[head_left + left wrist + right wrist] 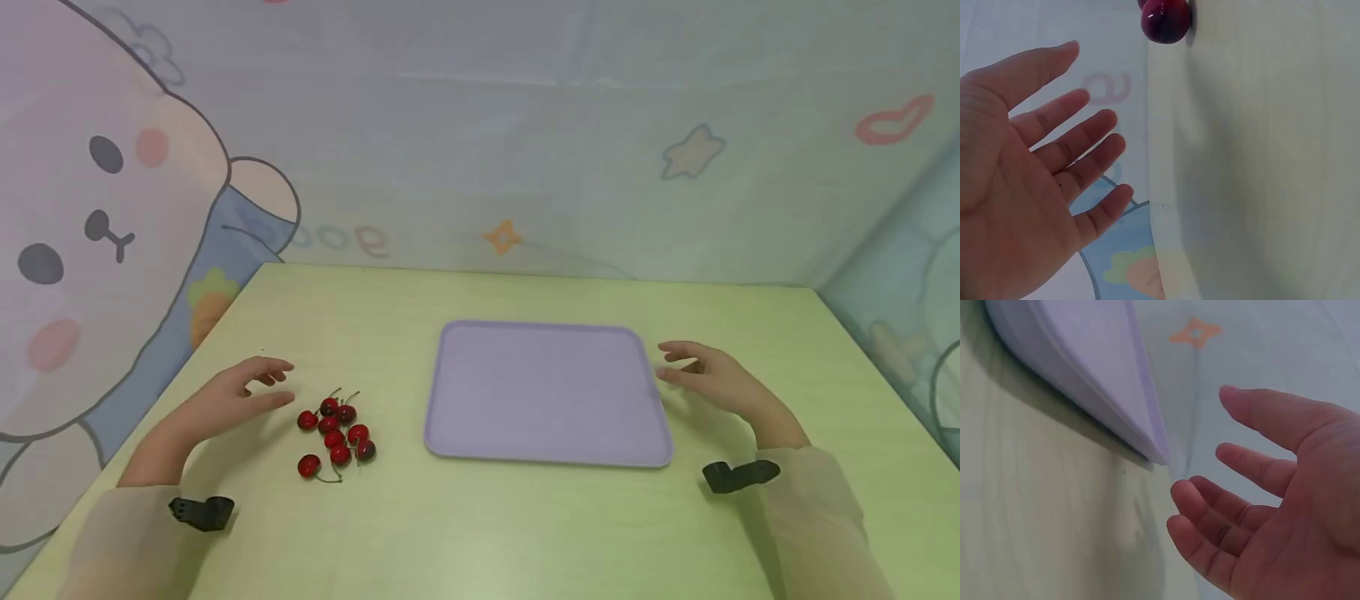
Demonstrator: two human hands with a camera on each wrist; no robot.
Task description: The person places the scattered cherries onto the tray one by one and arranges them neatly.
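Observation:
A loose cluster of several dark red cherries [333, 438], some with stems, lies on the table left of centre. Just left of them my left hand [234, 398] hovers with its fingers spread and nothing in its grasp. In the left wrist view one cherry [1167, 20] shows at the top edge, beyond the thumb. A lilac rectangular tray [547, 392] with a raised rim lies flat in the middle of the table. Beside its right edge my right hand [708, 377] is held, fingers loosely bent and holding nothing. The tray's corner [1141, 434] appears beyond the right fingertips.
The pale yellow-green table [480, 525] runs back to a cloth backdrop [480, 125] printed with a bear, stars and a heart. Black camera mounts sit on the left wrist [202, 513] and the right wrist [741, 476].

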